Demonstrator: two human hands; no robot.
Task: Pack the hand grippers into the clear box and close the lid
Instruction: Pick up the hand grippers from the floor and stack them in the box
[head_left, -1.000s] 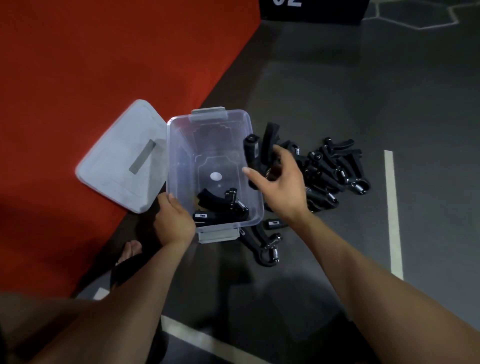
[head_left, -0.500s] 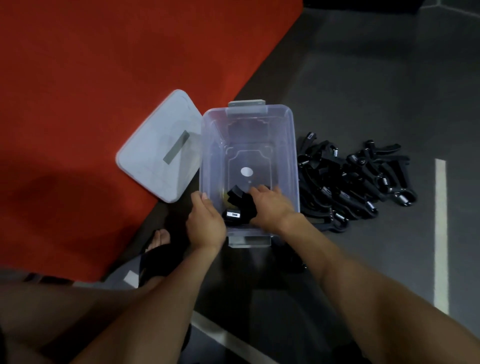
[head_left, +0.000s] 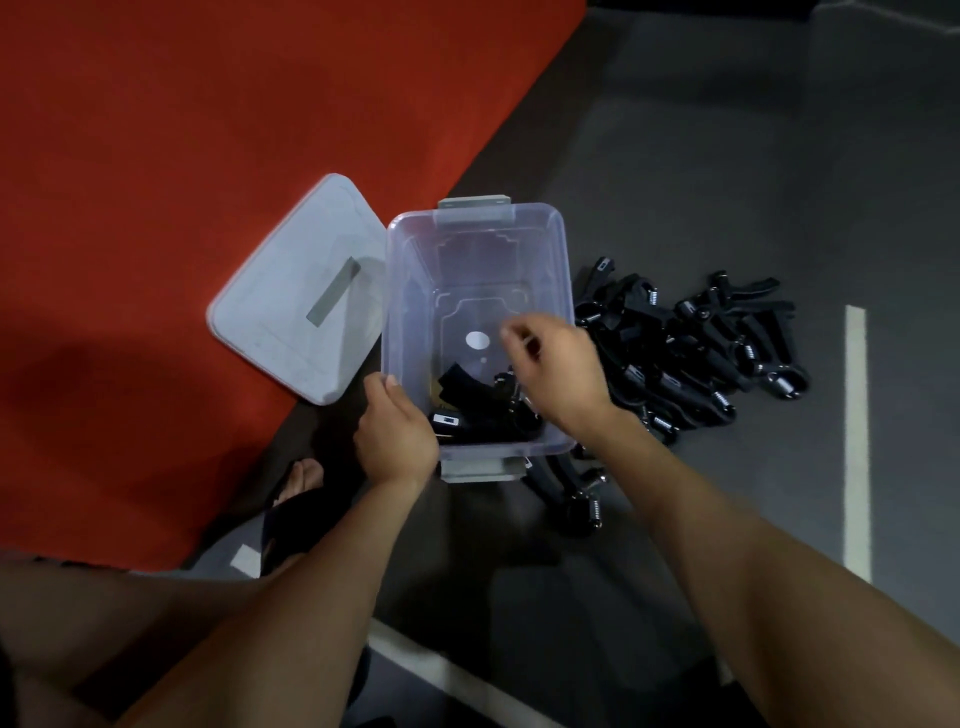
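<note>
The clear box (head_left: 470, 244) stands open on the dark floor. A few black hand grippers (head_left: 475, 402) lie in its near end. My left hand (head_left: 397, 436) grips the box's near left corner. My right hand (head_left: 558, 371) hovers over the box's right side, fingers loosely curled, with nothing in it. A pile of several black hand grippers (head_left: 685, 348) lies on the floor right of the box. One more hand gripper (head_left: 569, 491) lies by the box's near right corner. The pale lid (head_left: 301, 291) rests flat to the left of the box, on the red mat's edge.
A red mat (head_left: 208, 130) covers the floor to the left. A white line (head_left: 856, 441) runs along the floor on the right, another (head_left: 441, 675) crosses below. My foot in a black sandal (head_left: 301, 493) is near the mat's edge.
My right hand carried a hand gripper from the pile into the box, let it go, and has lifted out with nothing in it. The left hand has stayed on the box.
</note>
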